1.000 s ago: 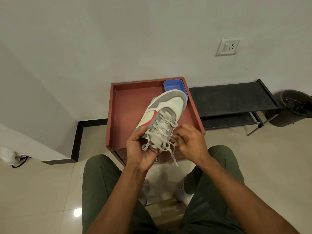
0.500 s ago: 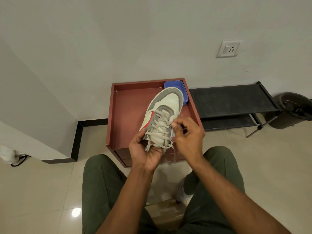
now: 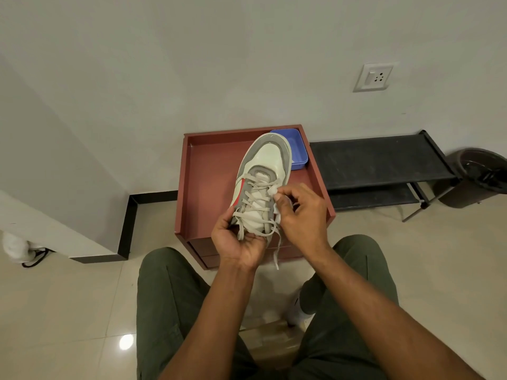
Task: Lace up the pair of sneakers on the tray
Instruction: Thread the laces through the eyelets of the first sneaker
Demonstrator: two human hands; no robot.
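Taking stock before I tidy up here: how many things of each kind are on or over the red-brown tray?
White-and-grey sneaker, held over the red-brown wooden tray: 1
Beige flat shoelace: 1
Blue plastic tub: 1
Hands, left and right: 2
Total: 5

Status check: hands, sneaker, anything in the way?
Left hand cradles sneaker heel. Right hand pinches lace at right eyelets. Sneaker held above tray, partly laced. Nothing blocking.

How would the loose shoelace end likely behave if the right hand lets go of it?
Probably floppy: the shoelace already dangles limp below the sneaker. Likely light, since the right hand manages it with a fingertip pinch. It looks flat, so it shouldn't roll.
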